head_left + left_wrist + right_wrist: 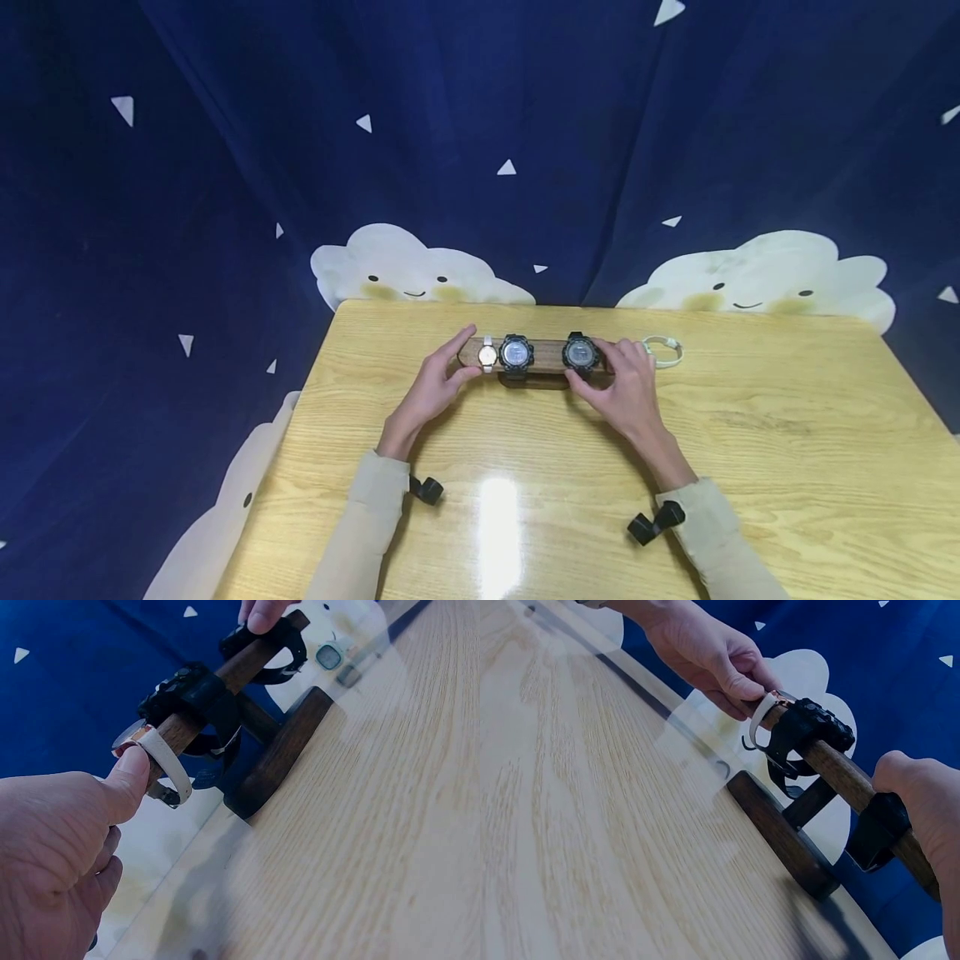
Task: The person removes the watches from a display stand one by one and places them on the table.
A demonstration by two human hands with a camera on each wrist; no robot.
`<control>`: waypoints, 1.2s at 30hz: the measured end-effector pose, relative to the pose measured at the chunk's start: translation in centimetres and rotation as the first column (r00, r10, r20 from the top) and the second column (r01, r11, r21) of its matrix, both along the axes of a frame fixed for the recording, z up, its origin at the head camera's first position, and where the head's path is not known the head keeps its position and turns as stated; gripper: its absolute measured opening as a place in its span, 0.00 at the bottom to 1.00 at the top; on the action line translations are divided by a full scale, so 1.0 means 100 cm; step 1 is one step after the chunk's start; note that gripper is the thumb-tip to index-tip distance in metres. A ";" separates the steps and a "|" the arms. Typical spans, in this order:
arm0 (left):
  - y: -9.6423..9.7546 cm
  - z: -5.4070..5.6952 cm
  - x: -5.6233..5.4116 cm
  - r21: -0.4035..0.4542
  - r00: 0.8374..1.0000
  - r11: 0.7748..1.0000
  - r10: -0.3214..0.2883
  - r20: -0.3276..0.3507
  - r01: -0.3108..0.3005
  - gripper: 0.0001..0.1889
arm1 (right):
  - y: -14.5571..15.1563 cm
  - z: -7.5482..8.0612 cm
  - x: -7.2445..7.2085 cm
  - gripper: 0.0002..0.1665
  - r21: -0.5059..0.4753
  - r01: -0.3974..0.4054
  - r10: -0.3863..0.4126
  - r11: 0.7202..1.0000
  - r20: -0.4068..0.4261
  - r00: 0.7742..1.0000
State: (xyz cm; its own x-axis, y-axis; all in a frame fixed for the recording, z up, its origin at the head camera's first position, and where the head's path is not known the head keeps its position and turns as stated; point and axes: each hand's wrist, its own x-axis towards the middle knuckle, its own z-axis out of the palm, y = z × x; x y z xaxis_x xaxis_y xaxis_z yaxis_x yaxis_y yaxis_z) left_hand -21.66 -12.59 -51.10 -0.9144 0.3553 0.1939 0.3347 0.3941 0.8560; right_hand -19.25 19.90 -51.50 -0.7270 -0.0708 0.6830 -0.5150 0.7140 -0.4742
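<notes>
Beige cloth sleeves (360, 517) lie nearest, black devices (428, 490) at the cuffs. Bench (787, 433): pale, glossy wood grain. Dark wood watch stand (548, 357): straight bar above a round-ended base. Three watches on bar: small watch (487, 356), round, gold-toned case, white strap; middle black watch (516, 353) and right black watch (580, 353), both chunky, round-dialled, straps looped round the wood. Left hand (431, 392): grip pinching small watch at bar's left end, thumb on near edge, index on far side. Right hand (628, 392): grip pinching right black watch, which sits between thumb and fingers. Middle black watch sits between both hands. Pale-strapped watch (677, 344), looped, on bench beside right hand. Navy curtain (450, 150) behind, white clouds and triangles.
</notes>
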 end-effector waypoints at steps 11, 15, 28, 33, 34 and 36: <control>0.000 -0.001 0.000 0.002 1.000 1.000 -0.003 -0.005 0.003 0.37 | 0.008 0.001 0.001 0.38 -0.002 0.000 0.000 1.000 0.021 1.000; 0.000 -0.002 0.001 0.001 1.000 1.000 0.002 0.001 -0.002 0.37 | 0.010 0.001 0.001 0.38 -0.005 -0.006 0.006 1.000 0.020 1.000; -0.002 -0.002 0.000 0.003 1.000 1.000 -0.001 -0.027 0.001 0.37 | 0.018 0.002 -0.001 0.36 -0.014 -0.018 0.018 1.000 0.008 1.000; -0.002 -0.002 0.000 -0.001 1.000 1.000 -0.006 -0.031 0.006 0.37 | 0.022 0.001 -0.003 0.35 -0.015 -0.027 0.027 1.000 -0.023 0.999; -0.002 -0.002 -0.001 -0.001 0.999 1.000 -0.006 -0.033 0.006 0.37 | 0.023 0.001 -0.003 0.35 -0.016 -0.027 0.027 0.999 -0.030 0.999; -0.001 -0.002 -0.002 -0.002 0.999 1.000 -0.004 -0.033 0.004 0.37 | 0.025 0.001 -0.005 0.35 -0.020 -0.030 0.029 0.999 -0.042 0.999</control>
State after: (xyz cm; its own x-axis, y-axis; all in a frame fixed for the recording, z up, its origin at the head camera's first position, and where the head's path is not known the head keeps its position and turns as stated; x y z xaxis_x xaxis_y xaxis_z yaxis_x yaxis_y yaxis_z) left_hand -21.82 -12.72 -51.34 -0.9061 0.3594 0.2233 0.3643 0.3941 0.8438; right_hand -19.73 22.42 -51.42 -0.6959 -0.0776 0.7139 -0.5552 0.6887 -0.4664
